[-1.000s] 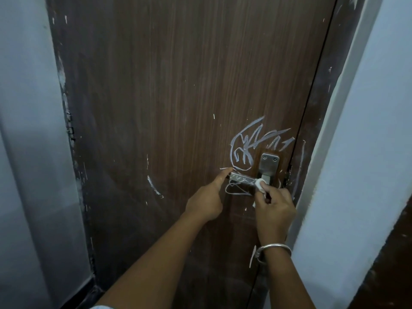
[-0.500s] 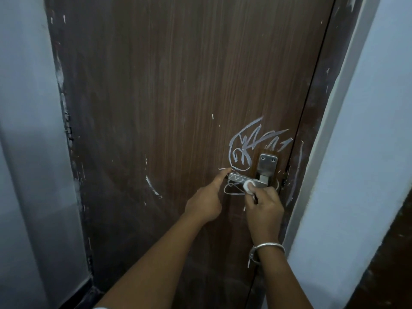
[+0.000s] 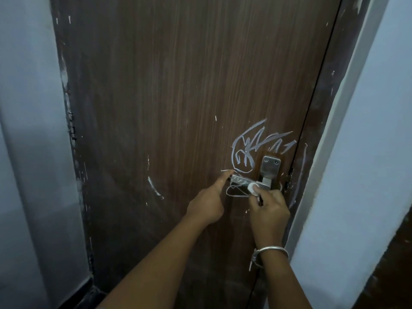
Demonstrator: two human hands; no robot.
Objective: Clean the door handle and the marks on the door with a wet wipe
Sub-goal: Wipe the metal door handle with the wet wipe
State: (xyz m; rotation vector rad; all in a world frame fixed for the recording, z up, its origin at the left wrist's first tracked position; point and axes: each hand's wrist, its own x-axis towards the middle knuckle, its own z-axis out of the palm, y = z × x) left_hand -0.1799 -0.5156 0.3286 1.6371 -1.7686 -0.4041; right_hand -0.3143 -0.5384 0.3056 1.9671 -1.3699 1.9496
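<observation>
A brown wooden door (image 3: 178,97) carries white scribbled marks (image 3: 249,148) above a metal lever handle (image 3: 243,181), which also bears chalk lines. My right hand (image 3: 268,210) pinches a small bunched white wet wipe (image 3: 253,188) and presses it on the lever near its middle. My left hand (image 3: 208,204) has its other fingers curled while the extended index finger touches the lever's left tip. The handle's metal backplate (image 3: 270,167) stands above the wipe. More white loops (image 3: 234,192) lie under the lever.
A curved white streak (image 3: 155,186) marks the door left of the handle. The dark door frame (image 3: 316,134) with a chalk line runs down the right, beside a pale wall (image 3: 367,152). Another pale wall (image 3: 29,130) is at the left.
My right hand slid the wipe leftward along the lever from beside the backplate toward its middle. My left index finger stayed on the lever's tip.
</observation>
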